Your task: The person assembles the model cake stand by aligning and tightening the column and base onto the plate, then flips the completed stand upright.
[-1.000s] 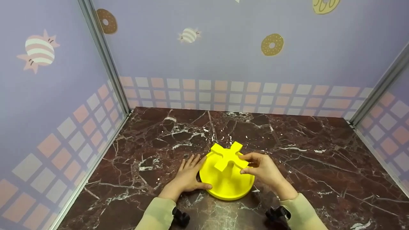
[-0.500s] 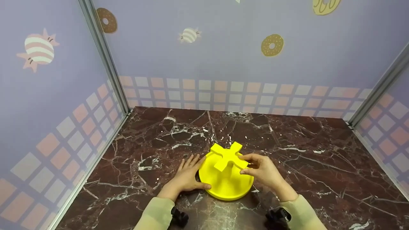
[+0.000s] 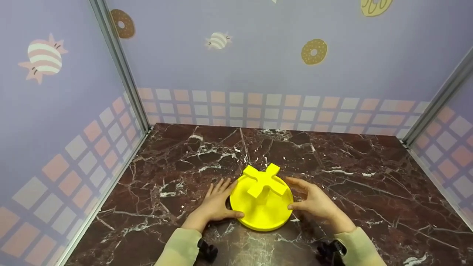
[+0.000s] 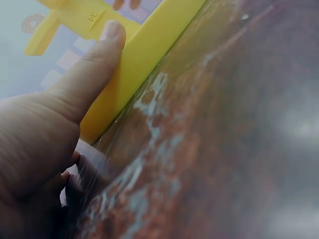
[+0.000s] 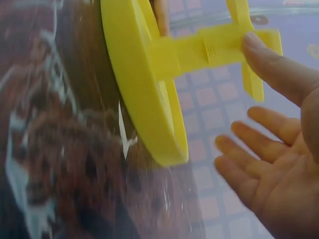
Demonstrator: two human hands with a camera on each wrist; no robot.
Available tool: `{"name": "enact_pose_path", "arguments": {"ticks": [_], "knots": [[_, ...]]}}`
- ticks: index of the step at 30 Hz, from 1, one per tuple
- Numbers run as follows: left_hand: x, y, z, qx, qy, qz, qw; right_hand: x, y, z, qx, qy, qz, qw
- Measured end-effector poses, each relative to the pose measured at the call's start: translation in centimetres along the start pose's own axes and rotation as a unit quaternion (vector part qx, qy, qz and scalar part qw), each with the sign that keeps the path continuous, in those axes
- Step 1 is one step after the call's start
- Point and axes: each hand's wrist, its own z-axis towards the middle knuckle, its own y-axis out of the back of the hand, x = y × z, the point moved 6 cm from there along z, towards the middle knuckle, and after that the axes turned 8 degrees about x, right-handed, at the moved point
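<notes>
A yellow toy-like piece stands on the marble-patterned table: a round rimmed base [image 3: 260,216], a central post [image 5: 204,50] and a four-armed cross [image 3: 264,181] on top. Small raised marks show on the post. On the base's left side rests my left hand [image 3: 214,205], fingers straight and spread, thumb [image 4: 94,64] lying over the rim. To the right, my right hand [image 3: 314,201] is beside the piece with fingers apart, holding nothing. Its thumb overlaps a cross arm in the right wrist view; whether it touches there I cannot tell.
The dark red table [image 3: 184,147] with white veins is bounded by lilac walls [image 3: 258,74] printed with sweets, doughnuts and tiles. Metal posts [image 3: 118,70] stand at the corners. Black wrist devices [image 3: 207,251] are worn just below both hands.
My right hand has let go of the cross's near right arm and moved right and slightly down, its fingers spreading. The left hand and the cross stay nearly where they were.
</notes>
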Motion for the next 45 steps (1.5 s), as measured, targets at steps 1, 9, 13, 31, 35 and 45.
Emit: {"name": "enact_pose_path", "arguments": {"ticks": [1, 9, 13, 31, 35, 45], "knots": [[0.0, 0.0, 0.0, 0.000, 0.000, 0.000, 1.0000, -0.3, 0.1, -0.1, 0.005, -0.005, -0.007, 0.9999], [0.0, 0.1, 0.0, 0.004, 0.001, 0.000, 1.0000, -1.8, -0.1, -0.4, 0.037, -0.039, -0.080, 0.9953], [0.0, 0.1, 0.0, 0.002, -0.004, -0.005, 1.0000, -2.2, -0.4, -0.5, 0.042, -0.064, -0.132, 0.9884], [-0.1, 0.4, -0.4, 0.004, -0.025, -0.027, 0.9993, -2.2, -1.7, -0.3, 0.042, -0.088, -0.175, 0.9798], [-0.2, 0.3, -0.4, 0.000, -0.023, -0.026, 0.9994, -2.2, -1.5, -0.3, 0.026, -0.089, -0.182, 0.9790], [-0.2, 0.3, -0.3, -0.010, -0.020, -0.039, 0.9990, -2.3, -1.3, -0.2, 0.014, -0.069, -0.192, 0.9789]]}}
